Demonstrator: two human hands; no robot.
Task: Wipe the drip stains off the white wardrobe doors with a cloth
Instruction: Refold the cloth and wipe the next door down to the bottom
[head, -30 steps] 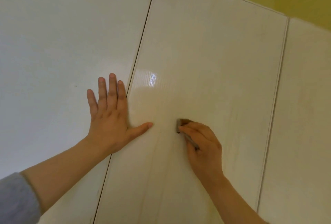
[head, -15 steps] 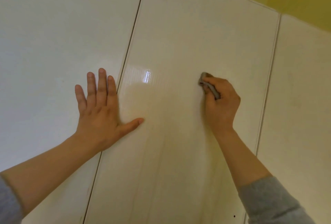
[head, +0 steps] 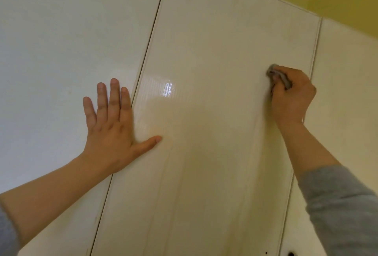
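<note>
Several long drip lines (head: 169, 165) run down the door (head: 214, 51), below and left of the cloth (head: 279, 75); your right hand (head: 292, 98) squeezes it tight.

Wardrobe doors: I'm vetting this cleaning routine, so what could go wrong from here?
The left hand, pressed flat on the glossy doors, may leave fresh smudges. The cloth is bunched small in the right hand, so the faint drip streaks lower on the middle door could be missed.

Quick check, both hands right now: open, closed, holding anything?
Left hand: open, fingers straight, flat across the seam between two wardrobe doors.
Right hand: closed, gripping a bunched grey cloth against the door.
</note>
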